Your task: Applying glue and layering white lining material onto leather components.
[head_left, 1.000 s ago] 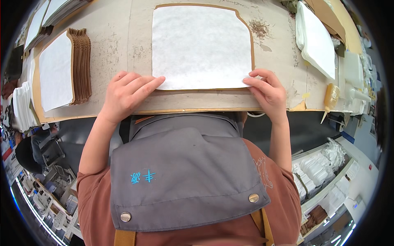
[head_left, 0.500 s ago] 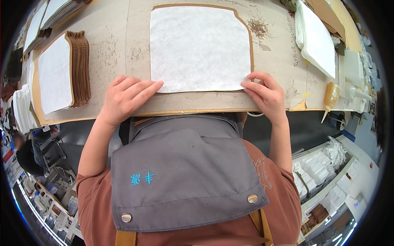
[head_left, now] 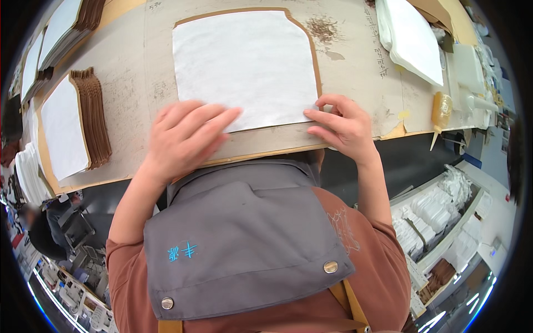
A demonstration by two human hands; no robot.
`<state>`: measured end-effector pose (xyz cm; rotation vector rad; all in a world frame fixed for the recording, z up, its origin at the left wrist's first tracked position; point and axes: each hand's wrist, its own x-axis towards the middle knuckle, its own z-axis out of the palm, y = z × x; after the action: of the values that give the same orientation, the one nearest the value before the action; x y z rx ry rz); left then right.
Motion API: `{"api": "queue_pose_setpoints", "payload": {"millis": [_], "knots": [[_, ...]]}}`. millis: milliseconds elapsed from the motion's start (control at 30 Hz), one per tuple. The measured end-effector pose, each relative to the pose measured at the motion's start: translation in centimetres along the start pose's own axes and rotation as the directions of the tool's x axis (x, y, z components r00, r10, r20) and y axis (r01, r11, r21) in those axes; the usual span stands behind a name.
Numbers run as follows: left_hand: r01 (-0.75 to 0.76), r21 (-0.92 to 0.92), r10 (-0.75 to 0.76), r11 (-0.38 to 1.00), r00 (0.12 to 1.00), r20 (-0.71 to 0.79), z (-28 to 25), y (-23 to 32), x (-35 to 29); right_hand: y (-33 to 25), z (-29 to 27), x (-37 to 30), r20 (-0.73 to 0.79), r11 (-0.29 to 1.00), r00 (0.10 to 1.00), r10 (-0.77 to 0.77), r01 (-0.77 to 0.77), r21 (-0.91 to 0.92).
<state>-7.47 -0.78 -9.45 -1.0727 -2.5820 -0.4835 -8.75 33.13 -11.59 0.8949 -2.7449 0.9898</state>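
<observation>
A white sheet [head_left: 244, 61] lies flat on the worktable [head_left: 133, 83] in front of me, over a brown piece [head_left: 314, 47] that shows as a border along its far and right edges. My left hand [head_left: 189, 133] is over the sheet's near left corner, fingers stretched out and slightly blurred by motion; whether they press on it I cannot tell. At the near right corner is my right hand [head_left: 345, 126]. Its index fingertip rests at the sheet's edge, while the thumb is apart from it, just off the near edge.
Stacked white-topped brown pieces [head_left: 65, 125] stand at the left, with more stacks [head_left: 61, 33] behind. On the right lie folded white sheets [head_left: 413, 41] and an amber squeeze bottle [head_left: 442, 111], its nozzle over the table edge. A bin of white bundles [head_left: 433, 208] stands below right.
The view has shifted and tilted. My left hand has moved inward over the sheet's near left corner, its fingers spreading. My right thumb has come away from the index finger.
</observation>
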Motion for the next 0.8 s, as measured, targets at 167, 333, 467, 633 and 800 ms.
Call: {"api": "queue_pose_setpoints", "payload": {"millis": [167, 333, 467, 633, 800], "knots": [[-0.081, -0.185, 0.124, 0.979, 0.963, 0.238, 3.9, 3.1, 7.0, 0.1, -0.4, -0.9, -0.004, 0.995, 0.999, -0.046, 0.046, -0.092], [-0.102, -0.198, 0.177, 0.975, 0.895, 0.409, 6.1, 2.2, 6.9, 0.7, -0.3, -1.3, -0.012, 0.992, 0.997, -0.075, 0.073, -0.107], [-0.142, -0.191, 0.219, 0.971, 0.845, 0.489, 6.0, 2.0, 7.3, 1.6, -0.1, -2.4, -0.187, 0.999, 0.982, 0.022, -0.014, 0.040], [-0.152, -0.216, 0.245, 0.965, 0.819, 0.519, 6.1, 1.5, 7.3, 1.3, -1.5, -2.8, -0.134, 0.998, 0.990, 0.052, -0.055, -0.014], [-0.147, -0.194, 0.229, 0.970, 0.819, 0.527, 5.8, 1.0, 7.0, 1.6, -0.7, -2.1, -0.022, 0.986, 0.992, -0.127, 0.124, -0.115]]}}
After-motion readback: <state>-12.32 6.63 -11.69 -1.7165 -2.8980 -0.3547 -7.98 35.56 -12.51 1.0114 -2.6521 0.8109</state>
